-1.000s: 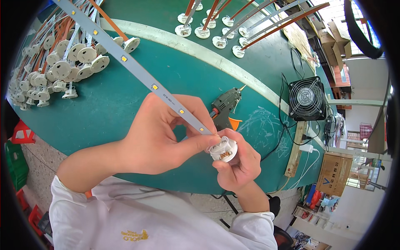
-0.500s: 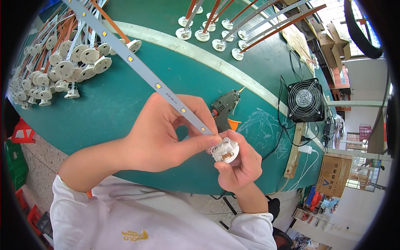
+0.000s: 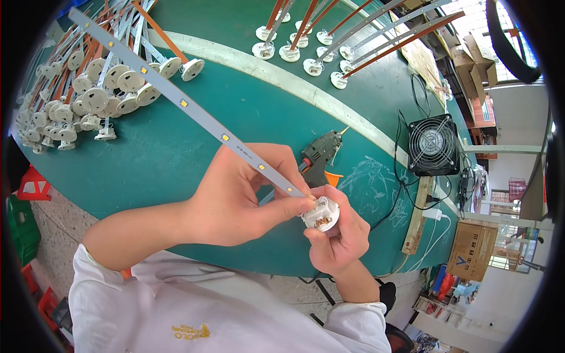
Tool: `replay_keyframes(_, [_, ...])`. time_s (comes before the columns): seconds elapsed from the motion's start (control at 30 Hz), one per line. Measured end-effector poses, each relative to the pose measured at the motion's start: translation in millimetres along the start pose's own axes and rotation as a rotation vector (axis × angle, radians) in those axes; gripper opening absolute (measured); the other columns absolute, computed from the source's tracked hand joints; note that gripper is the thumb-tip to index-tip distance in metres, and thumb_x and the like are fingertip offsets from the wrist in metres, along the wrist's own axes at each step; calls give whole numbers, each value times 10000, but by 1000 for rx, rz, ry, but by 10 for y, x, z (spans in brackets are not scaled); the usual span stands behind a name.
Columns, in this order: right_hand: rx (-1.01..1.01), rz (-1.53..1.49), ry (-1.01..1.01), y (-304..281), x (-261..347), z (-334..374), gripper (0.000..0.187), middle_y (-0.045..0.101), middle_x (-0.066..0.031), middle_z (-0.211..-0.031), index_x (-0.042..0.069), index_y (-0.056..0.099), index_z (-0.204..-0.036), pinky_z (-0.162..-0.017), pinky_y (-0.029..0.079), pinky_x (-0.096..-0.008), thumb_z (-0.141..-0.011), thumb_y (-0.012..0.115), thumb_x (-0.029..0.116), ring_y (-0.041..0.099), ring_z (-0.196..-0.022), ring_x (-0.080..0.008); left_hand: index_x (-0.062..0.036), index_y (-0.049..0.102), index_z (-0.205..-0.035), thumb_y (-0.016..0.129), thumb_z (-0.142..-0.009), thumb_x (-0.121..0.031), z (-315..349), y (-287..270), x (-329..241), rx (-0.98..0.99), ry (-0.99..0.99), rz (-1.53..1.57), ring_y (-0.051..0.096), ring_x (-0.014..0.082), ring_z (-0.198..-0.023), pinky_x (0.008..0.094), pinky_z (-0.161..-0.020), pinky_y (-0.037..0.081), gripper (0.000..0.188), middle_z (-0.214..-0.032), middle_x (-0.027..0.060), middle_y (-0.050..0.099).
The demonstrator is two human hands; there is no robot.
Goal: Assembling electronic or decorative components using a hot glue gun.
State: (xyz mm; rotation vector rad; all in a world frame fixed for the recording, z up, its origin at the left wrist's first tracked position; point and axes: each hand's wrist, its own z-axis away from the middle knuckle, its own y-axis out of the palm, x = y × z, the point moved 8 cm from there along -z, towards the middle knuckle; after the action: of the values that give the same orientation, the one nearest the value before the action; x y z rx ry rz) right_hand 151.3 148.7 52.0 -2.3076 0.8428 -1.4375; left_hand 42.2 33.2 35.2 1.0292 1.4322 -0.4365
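Note:
My left hand pinches the lower end of a long grey LED strip with small yellow chips along it. The strip slants up toward the far left. Between the fingers of my right hand is a round white end cap with brass-coloured metal parts showing inside. The strip's end meets the cap at my left thumb and fingertips; how deep it sits there is hidden. Just beyond my hands, a dark glue gun rests on the green table.
A heap of strips with white caps lies at the far left. Several capped strips stand at the back. On the right are a black fan, loose cables, a power strip and a cardboard box.
The LED strip has tilted, its far end now lower and fully in view. Both hands keep their grip and have barely moved.

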Motion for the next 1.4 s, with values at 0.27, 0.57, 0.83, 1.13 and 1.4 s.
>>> replay_keyframes(0.27, [0, 29, -47, 16, 0, -25, 656, 718, -239, -1029, -196, 526, -1284, -644, 537, -232, -938, 751, 314, 685, -795, -151, 1, 664, -903, 758, -848, 87, 5, -3, 11, 3, 42, -50, 738, 168, -878, 266, -762, 579, 139, -868, 118, 736])
replay_keyframes(0.57, [-15, -8, -39, -5, 93, -38, 579, 731, -225, -984, -155, 554, -1258, -694, 589, -304, -874, 813, 192, 741, -805, -248, -4, 620, -923, 730, -868, 100, 35, 65, 123, -39, -51, 226, 728, 157, -887, 258, -709, 572, 161, -877, 123, 739])
replay_keyframes(0.83, [1, 67, -48, -19, 106, 4, 657, 713, -244, -1015, -194, 527, -1261, -664, 569, -267, -949, 728, 348, 719, -777, -201, -13, 599, -920, 715, -884, 95, 40, 102, 82, -19, 9, 243, 725, 151, -890, 269, -719, 582, 162, -913, 131, 740])
replay_keyframes(1.13, [-4, -232, 129, -14, -3, -5, 728, 712, -193, -1021, -166, 530, -1297, -739, 583, -299, -966, 671, 468, 709, -832, -192, 53, 723, -1017, 726, -855, 120, 16, 80, -28, 33, 55, 191, 738, 191, -837, 295, -735, 615, 175, -927, 164, 750])
replay_keyframes(1.4, [-71, -253, 32, -53, 40, 38, 765, 680, -229, -1057, -153, 514, -1316, -717, 591, -311, -952, 674, 501, 700, -812, -200, 37, 752, -930, 764, -827, 105, 29, 88, -106, 25, 81, 139, 734, 185, -802, 274, -687, 592, 123, -893, 157, 756])
